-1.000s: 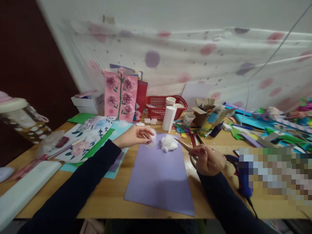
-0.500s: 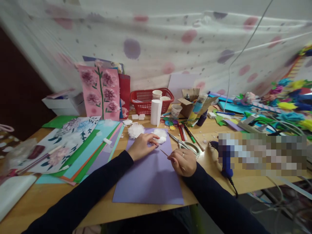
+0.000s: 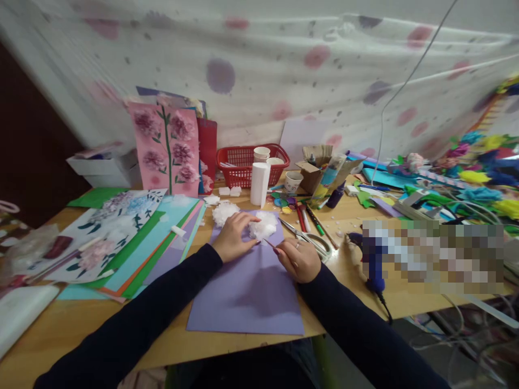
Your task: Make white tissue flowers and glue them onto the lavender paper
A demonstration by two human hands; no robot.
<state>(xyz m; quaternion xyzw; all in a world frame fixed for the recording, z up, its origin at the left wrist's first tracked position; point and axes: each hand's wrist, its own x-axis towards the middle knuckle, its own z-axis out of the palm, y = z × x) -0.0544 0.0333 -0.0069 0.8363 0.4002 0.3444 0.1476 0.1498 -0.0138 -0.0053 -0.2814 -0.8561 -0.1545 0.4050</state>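
Observation: on the wooden worktop (image 3: pixel 178 340), a purple sheet (image 3: pixel 247 302) carries a white ruffled puff (image 3: pixel 263 225) near its far edge, and a 2nd white puff (image 3: pixel 225 213) lies at the far left corner. Left hand (image 3: pixel 237 236): fingers bent and moderately spread, index finger and thumb at the left and near sides of the 1st puff; whether they pinch it or only steady it, cannot tell. Right hand (image 3: pixel 300 259): fingers narrow, holding a thin brown stick (image 3: pixel 271 246), its tip slanting toward the puff's near edge; actual contact at the tip is too small to confirm. Step in hand, as judged: fine work with the stick at the puff's near edge, the left hand serving as a brace. Any further movement of the tip calls for light pressure and a steady left hand; the ruffles look soft and could flatten or snag. Nearby: scissors (image 3: pixel 323 247) just beyond the right hand, a blue glue gun (image 3: pixel 376 282) farther right, and 1 upright white roll (image 3: pixel 258 185) beyond the sheet, in front of the red basket (image 3: pixel 227 174). The scissors and glue gun are in neither hand.
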